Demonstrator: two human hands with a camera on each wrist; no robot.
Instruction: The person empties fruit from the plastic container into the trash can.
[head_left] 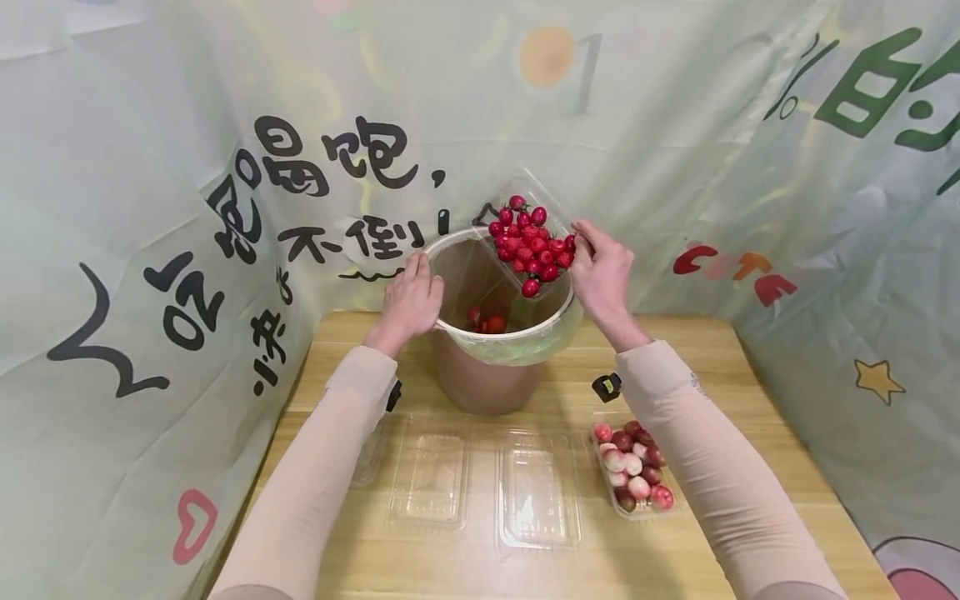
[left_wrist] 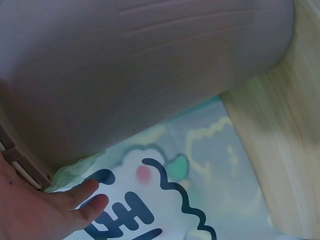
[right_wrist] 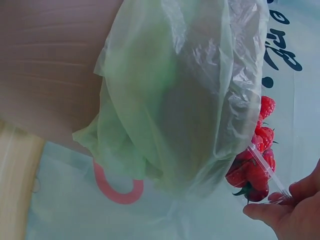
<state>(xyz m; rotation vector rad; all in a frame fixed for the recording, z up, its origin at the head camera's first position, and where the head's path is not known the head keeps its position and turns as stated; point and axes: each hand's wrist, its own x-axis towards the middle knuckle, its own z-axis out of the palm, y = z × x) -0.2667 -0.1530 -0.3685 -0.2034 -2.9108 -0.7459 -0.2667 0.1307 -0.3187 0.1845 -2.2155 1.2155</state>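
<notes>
Right hand: the right hand [head_left: 603, 279] pinches the edge of a clear plastic tray [head_left: 542, 193], thumb and fingers curled on its rim, and holds it tilted over the bin; in the right wrist view the fingertips [right_wrist: 265, 210] clamp the thin clear edge.
Left hand: the left hand [head_left: 411, 302] rests on the bin's near-left rim, fingers curled over the edge; the left wrist view shows the fingers [left_wrist: 87, 200] just beside the rim.
Tray contents: small red strawberries [head_left: 531, 242] with green caps, glossy, piled toward the tray's lower end, one at the very lip.
Bin: a round brownish bin [head_left: 483, 379] with a pale rim, lined with a thin light-green bag [right_wrist: 170, 100] folded over the outside; a few red berries [head_left: 489, 322] lie at the bottom.
Tabletop: a light wooden tabletop [head_left: 720, 367] carries the bin at its far middle.
Nearer things: two empty clear trays [head_left: 431, 479] and [head_left: 538, 492] lie side by side before the bin; to their right a tray of pink and dark-red fruit [head_left: 632, 467], beside the right forearm.
Surround: pale printed cloth [head_left: 150, 250] with black characters hangs around the tabletop.
</notes>
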